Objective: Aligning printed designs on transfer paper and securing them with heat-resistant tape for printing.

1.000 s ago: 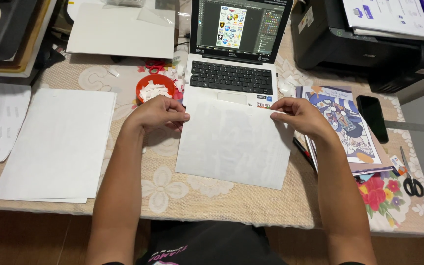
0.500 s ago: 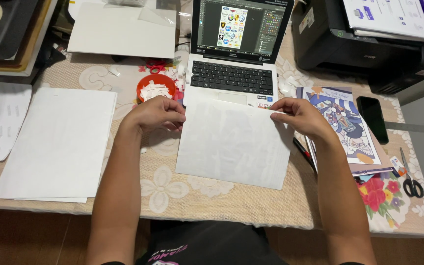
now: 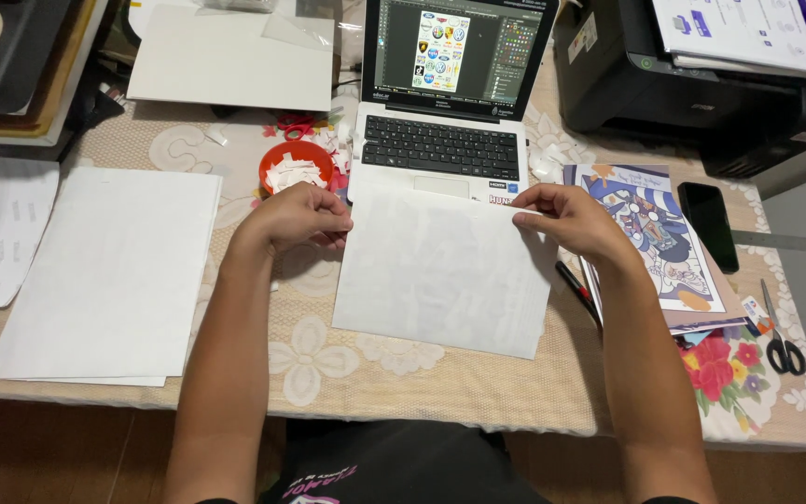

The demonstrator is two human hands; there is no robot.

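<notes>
I hold a white sheet of paper [image 3: 440,275] by its two top corners, flat on the tabletop [image 3: 478,392] in front of me, near the front edge and a little right of the middle. My left hand [image 3: 296,217] has its fingers curled together on the sheet's upper left corner, and my right hand [image 3: 566,219] pinches the upper right corner between thumb and fingers. The far edge of the sheet overlaps the front lip of an open laptop [image 3: 445,140], which sits toward the back edge of the tabletop. Just behind my left hand stands a small red bowl [image 3: 296,168] filled with white paper scraps. To the left, well apart from the sheet, lies a stack of blank white sheets [image 3: 109,275]. To the right of my right hand lies a colourful printed picture [image 3: 660,243], with a dark phone [image 3: 709,226] beside it and a pair of scissors [image 3: 778,341] near the right edge. A black printer [image 3: 701,93] occupies the back right corner.
</notes>
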